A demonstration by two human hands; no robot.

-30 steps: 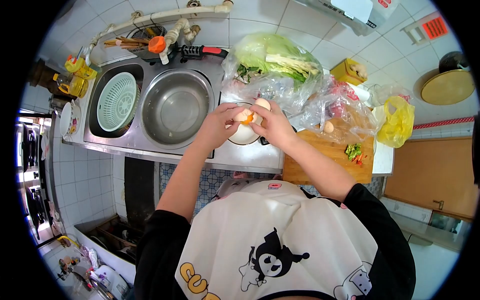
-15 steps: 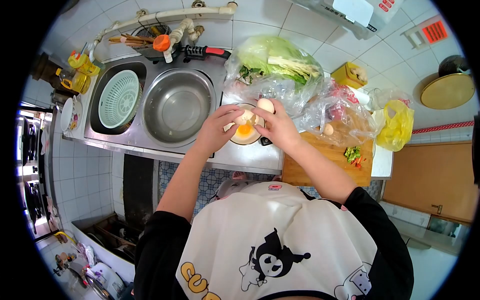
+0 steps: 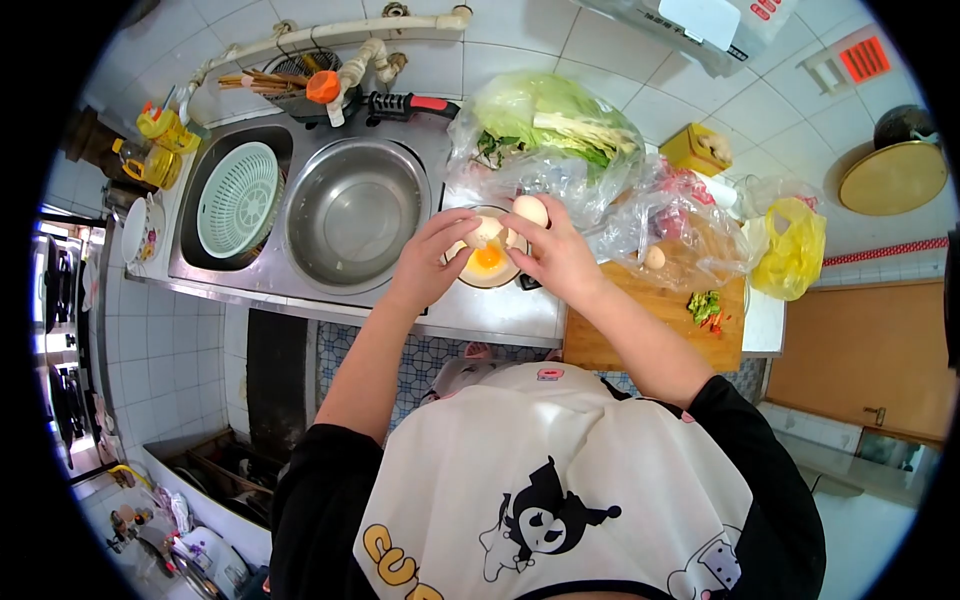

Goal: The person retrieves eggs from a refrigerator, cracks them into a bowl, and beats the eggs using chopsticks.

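Over a bowl (image 3: pixel 484 284) on the counter, my left hand (image 3: pixel 432 252) is closed on a cracked eggshell (image 3: pixel 487 232). Orange yolk (image 3: pixel 489 257) shows just below the shell, with egg in the bowl beneath; whether the yolk hangs or rests there I cannot tell. My right hand (image 3: pixel 560 252) has its fingers curled around a whole egg (image 3: pixel 530 210), and its thumb reaches to the right side of the cracked shell. A small black object (image 3: pixel 529 283) lies beside the bowl, partly covered by my right hand.
To the right, a wooden cutting board (image 3: pixel 610 325) carries chopped green and red pieces (image 3: pixel 706 311) near a clear plastic bag (image 3: pixel 690 235). Bagged cabbage (image 3: pixel 560 125) lies behind the bowl. A metal basin (image 3: pixel 358 215) and a pale colander (image 3: pixel 240 200) sit at left.
My hands stay almost in place over the bowl, still holding the cracked shell and the whole egg. The yolk below the shell looks slightly shifted.
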